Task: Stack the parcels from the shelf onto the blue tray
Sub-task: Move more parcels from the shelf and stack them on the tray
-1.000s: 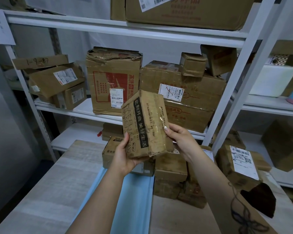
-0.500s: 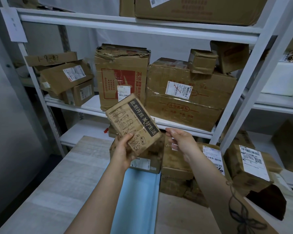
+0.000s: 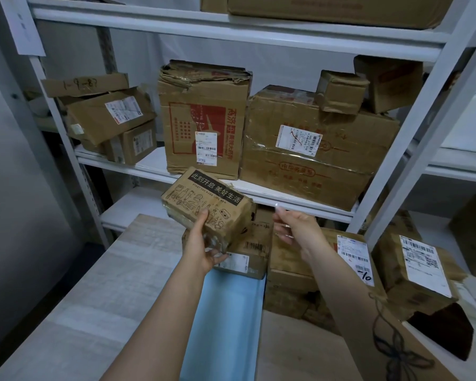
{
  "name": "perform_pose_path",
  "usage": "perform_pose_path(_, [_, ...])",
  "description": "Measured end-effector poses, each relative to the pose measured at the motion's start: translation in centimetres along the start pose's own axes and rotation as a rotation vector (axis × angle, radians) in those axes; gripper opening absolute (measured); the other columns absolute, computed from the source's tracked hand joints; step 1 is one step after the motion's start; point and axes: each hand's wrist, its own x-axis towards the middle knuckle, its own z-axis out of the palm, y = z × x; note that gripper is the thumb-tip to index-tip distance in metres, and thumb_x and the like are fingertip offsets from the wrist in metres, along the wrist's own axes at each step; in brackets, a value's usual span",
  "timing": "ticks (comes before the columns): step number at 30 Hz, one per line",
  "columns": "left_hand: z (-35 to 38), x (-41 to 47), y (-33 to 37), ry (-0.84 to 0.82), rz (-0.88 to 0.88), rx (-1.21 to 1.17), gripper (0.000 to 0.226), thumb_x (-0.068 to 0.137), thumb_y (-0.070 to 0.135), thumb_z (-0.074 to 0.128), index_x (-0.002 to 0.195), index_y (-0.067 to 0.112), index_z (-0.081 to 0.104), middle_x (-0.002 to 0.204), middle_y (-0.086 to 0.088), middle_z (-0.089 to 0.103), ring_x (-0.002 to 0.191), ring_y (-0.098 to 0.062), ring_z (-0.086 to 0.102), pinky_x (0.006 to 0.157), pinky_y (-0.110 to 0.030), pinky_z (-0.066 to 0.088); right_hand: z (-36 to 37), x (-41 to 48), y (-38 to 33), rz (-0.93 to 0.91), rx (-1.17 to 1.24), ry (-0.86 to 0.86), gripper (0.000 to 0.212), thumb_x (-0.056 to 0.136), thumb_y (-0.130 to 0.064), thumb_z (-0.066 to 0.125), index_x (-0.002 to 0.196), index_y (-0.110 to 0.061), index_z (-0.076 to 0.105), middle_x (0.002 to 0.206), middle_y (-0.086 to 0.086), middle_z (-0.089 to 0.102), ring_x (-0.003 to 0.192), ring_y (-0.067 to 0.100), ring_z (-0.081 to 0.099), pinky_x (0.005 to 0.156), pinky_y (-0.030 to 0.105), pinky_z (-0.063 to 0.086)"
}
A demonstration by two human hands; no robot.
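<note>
My left hand (image 3: 204, 243) grips a small brown parcel (image 3: 204, 204) with a black printed band, holding it tilted above the far end of the blue tray (image 3: 226, 312). Under it a flat parcel (image 3: 248, 251) with a barcode label lies on the tray. My right hand (image 3: 294, 226) hovers just right of the held parcel, fingers loose, holding nothing. On the middle shelf (image 3: 149, 166) stand a tall crumpled carton (image 3: 204, 119) and a wide taped carton (image 3: 313, 149).
Several labelled parcels (image 3: 355, 259) are piled right of the tray on the pale wooden table (image 3: 94, 298). Smaller boxes (image 3: 110, 119) sit on the shelf's left end, and a white shelf post (image 3: 412, 133) slants down at the right.
My right hand has let go of the small parcel and drawn off to the right. My left hand alone has turned the parcel flatter and lowered it toward the tray.
</note>
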Motion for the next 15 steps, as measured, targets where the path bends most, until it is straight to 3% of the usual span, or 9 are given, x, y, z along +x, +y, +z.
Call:
perform_pose_path(3, [-0.3,0.4,0.4,0.014,-0.006,0.049,0.064,0.071,0.057,0.066,0.123,0.023,0.053,0.119,-0.008,0.058,0.106,-0.033,0.055,0.084,-0.050,0.046,-0.3,0.6,-0.1,0.058,0.066,0.009,0.030,0.089,-0.044,0.057,0.096,-0.016,0.068,0.094,-0.002,0.070,0.085,0.014,0.064,0.082,0.029,0.054])
perform_pose_path(8, [-0.6,1.5,1.3,-0.015,-0.051,0.110,0.036,0.079,0.052,0.057,0.102,0.025,0.063,0.105,-0.004,0.068,0.100,-0.028,0.059,0.093,-0.048,0.038,-0.9,1.6,-0.1,0.136,0.124,0.085,0.021,0.093,-0.032,0.056,0.102,-0.015,0.064,0.087,-0.001,0.068,0.076,0.012,0.062,0.082,0.030,0.052])
perform_pose_path(10, [-0.9,1.9,1.8,0.003,-0.047,0.120,0.028,0.081,0.048,0.059,0.095,0.024,0.063,0.095,-0.002,0.069,0.087,-0.025,0.062,0.082,-0.038,0.045,-1.1,2.0,-0.1,0.142,0.151,0.108,0.021,0.094,-0.029,0.055,0.108,-0.015,0.063,0.087,-0.001,0.068,0.077,0.013,0.063,0.079,0.029,0.052])
perform_pose_path(13, [-1.4,2.5,2.9,0.057,-0.035,0.175,0.035,0.075,0.046,0.068,0.100,0.021,0.065,0.092,-0.003,0.072,0.082,-0.027,0.066,0.067,-0.036,0.050,-1.2,2.5,0.0,0.154,0.182,0.126,0.026,0.096,-0.026,0.053,0.116,-0.013,0.061,0.089,-0.001,0.067,0.079,0.013,0.063,0.076,0.028,0.052])
perform_pose_path(15, [-1.6,3.0,3.4,0.075,-0.052,0.181,0.048,0.067,0.048,0.075,0.105,0.018,0.066,0.097,-0.005,0.073,0.088,-0.030,0.068,0.071,-0.043,0.053,-1.2,2.9,0.2,0.167,0.191,0.129,0.028,0.096,-0.025,0.053,0.119,-0.012,0.061,0.091,0.000,0.068,0.079,0.014,0.064,0.076,0.028,0.052])
